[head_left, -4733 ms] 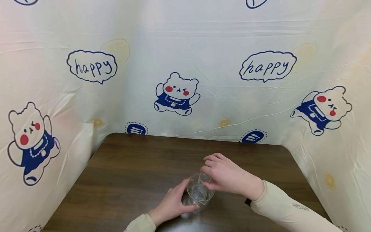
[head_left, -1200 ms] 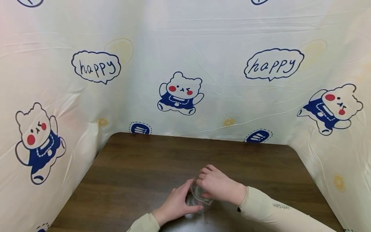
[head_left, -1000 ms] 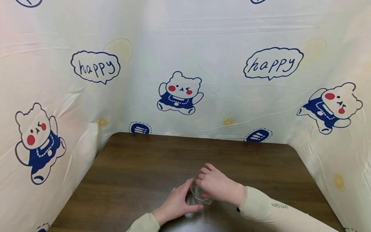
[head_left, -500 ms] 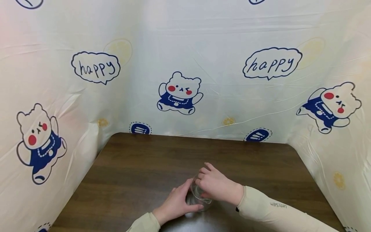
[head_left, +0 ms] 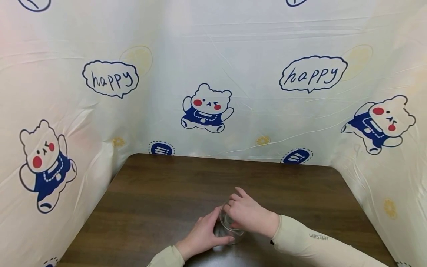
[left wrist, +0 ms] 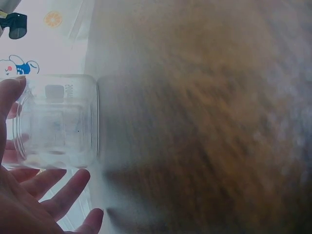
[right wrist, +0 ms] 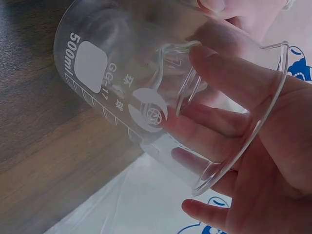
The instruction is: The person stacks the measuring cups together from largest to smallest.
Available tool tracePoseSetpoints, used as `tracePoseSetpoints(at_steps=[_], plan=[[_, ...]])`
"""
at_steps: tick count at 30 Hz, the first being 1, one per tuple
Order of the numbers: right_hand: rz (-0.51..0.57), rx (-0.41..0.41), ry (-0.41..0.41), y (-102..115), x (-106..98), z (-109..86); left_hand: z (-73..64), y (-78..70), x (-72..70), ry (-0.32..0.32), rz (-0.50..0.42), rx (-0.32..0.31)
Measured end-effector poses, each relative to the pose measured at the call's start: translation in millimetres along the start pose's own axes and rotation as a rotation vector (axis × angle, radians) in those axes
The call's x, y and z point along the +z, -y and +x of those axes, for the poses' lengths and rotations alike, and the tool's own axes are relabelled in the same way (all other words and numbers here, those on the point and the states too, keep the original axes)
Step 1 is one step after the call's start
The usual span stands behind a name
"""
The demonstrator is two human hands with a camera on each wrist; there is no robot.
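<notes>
A large clear glass beaker point(right wrist: 90, 68), marked 500ml, stands on the brown table in the head view. My left hand point(head_left: 201, 233) holds it from the left, thumb on the near side and fingers on the far side. Inside is a smaller glass beaker point(left wrist: 53, 122), seen through the wall. My right hand point(head_left: 250, 215) reaches down through the large beaker's mouth. In the right wrist view, its thumb point(right wrist: 219, 73) and fingers grip the small beaker's rim point(right wrist: 158, 73), while the little finger stays outside the large rim.
The dark wooden table point(head_left: 166, 185) has rounded far corners. A pale cloth point(head_left: 253, 122) printed with bears and the word happy hangs behind it and on both sides.
Since the earliest frame, my right hand has come nearer and lower, its fingers now deeper in the large beaker. Over the last second both hands have stayed almost still.
</notes>
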State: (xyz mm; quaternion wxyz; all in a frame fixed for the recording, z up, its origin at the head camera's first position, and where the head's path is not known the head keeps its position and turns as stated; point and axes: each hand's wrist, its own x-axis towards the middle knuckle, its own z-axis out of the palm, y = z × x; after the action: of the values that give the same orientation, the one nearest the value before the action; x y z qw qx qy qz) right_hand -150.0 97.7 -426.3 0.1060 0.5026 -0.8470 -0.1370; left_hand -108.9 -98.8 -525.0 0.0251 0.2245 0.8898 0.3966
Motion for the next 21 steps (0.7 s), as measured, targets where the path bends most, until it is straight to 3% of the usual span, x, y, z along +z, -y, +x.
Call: tracePoseSetpoints(at_steps=[21], plan=[[-0.037, -0.001, 0.000, 0.7, -1.4, 0.2, 0.6, -0.9, 0.0, 0.012, -0.011, -0.018]])
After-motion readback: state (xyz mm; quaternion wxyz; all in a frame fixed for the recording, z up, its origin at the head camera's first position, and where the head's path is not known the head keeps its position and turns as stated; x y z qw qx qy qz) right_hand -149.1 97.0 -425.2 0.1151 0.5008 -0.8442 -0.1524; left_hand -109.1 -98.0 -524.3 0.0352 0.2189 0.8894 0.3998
